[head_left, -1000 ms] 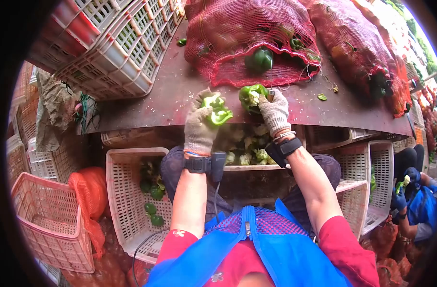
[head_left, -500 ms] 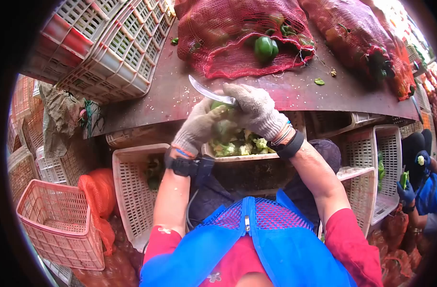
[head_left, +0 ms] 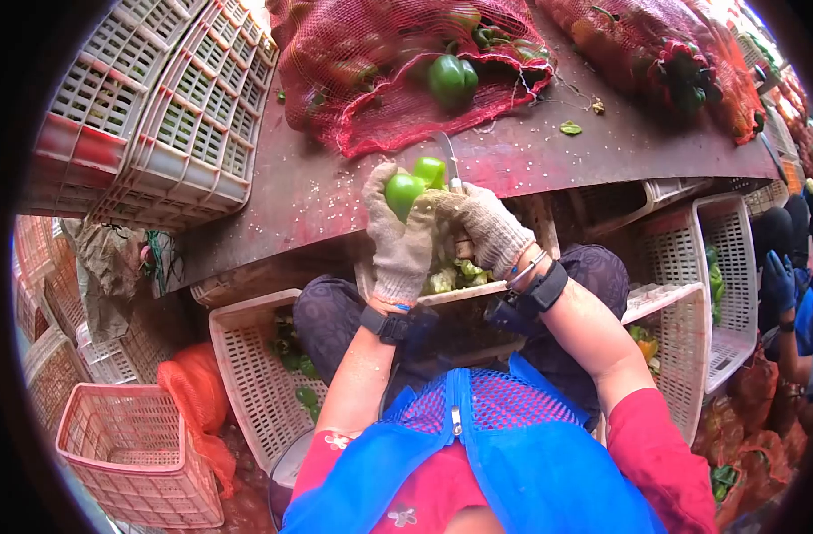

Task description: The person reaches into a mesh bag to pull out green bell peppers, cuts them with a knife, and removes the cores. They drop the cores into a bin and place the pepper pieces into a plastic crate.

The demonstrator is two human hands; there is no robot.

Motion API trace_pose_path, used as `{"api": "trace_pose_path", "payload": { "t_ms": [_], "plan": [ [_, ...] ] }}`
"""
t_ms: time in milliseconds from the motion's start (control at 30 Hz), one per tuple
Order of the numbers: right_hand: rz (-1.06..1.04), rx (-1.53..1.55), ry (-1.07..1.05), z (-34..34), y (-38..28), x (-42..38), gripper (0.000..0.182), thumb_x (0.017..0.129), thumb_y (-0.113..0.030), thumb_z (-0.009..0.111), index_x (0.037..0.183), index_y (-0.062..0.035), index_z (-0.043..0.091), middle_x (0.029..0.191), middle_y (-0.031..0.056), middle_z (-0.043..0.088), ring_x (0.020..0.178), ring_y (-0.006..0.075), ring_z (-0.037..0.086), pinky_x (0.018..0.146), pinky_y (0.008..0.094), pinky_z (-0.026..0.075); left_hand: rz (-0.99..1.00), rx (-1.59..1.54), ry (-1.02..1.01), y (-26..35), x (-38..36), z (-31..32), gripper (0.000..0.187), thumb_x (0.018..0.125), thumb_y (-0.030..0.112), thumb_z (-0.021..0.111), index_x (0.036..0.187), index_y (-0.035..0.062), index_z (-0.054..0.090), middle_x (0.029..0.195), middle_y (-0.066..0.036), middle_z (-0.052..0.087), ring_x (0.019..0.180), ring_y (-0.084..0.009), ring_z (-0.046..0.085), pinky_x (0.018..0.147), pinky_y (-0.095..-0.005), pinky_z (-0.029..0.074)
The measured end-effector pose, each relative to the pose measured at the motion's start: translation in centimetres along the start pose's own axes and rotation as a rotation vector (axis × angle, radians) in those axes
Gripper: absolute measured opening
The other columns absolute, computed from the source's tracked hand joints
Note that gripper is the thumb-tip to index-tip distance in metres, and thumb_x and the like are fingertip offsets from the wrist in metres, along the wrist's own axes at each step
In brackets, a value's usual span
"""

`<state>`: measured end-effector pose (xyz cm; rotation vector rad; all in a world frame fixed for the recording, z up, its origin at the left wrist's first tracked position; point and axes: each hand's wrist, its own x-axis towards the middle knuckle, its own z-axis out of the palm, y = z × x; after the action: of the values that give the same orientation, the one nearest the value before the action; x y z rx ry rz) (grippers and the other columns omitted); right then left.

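Observation:
In my gloved left hand (head_left: 396, 236) is a bright green bell pepper (head_left: 406, 193), gripped above the edge of the table (head_left: 282, 200). My gloved right hand (head_left: 488, 230) is closed around a knife (head_left: 454, 167), its thin curved blade pointing up and away from me beside the pepper. The right fingers touch the pepper's near side, and part of the knife handle shows below them. Under both hands, a crate between my knees holds pale green pepper cores (head_left: 460, 277). A darker green bell pepper (head_left: 452, 80) lies at the mouth of a red mesh sack (head_left: 371, 116).
Stacked crates (head_left: 189, 133) stand on the table at the left, and another mesh sack (head_left: 638, 62) lies at the right. White crates flank my legs, the left crate (head_left: 237, 356) holding green pieces. A pink crate (head_left: 140, 427) sits lower left. A co-worker's blue-gloved hand (head_left: 777, 283) shows far right.
The left hand has turned and raised the pepper, which now shows clearly. The knife blade has swung from pointing left to pointing upward. The view has shifted slightly.

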<state>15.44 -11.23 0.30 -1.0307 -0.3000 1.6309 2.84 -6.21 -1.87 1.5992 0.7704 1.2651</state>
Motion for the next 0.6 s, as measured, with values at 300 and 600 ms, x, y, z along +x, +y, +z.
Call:
{"api": "trace_pose_path", "payload": {
  "t_ms": [300,600],
  "plan": [
    [-0.149,-0.096,0.118,0.5,-0.7,0.0,0.014,0.086,-0.017,0.067,0.096,-0.0088,0.062,0.067,-0.0032,0.058,0.044,0.0052,0.05,0.035,0.0202,0.039,-0.171,-0.168,0.014,2.5,0.7,1.9,0.042,0.093,0.017,0.063,0.128,0.0089,0.04,0.107,-0.005,0.053,0.092,-0.0127,0.056,0.077,-0.0226,0.05],
    [-0.202,0.1,-0.202,0.7,-1.7,-1.1,0.019,0.082,-0.011,0.071,0.097,-0.0033,0.062,0.082,0.0047,0.066,0.063,0.0104,0.062,0.054,0.0245,0.051,-0.755,-1.136,0.2,2.2,2.5,-1.5,0.046,0.093,0.038,0.059,0.124,0.0046,0.054,0.118,-0.012,0.06,0.111,-0.0286,0.057,0.101,-0.0465,0.043]
  ]
}}
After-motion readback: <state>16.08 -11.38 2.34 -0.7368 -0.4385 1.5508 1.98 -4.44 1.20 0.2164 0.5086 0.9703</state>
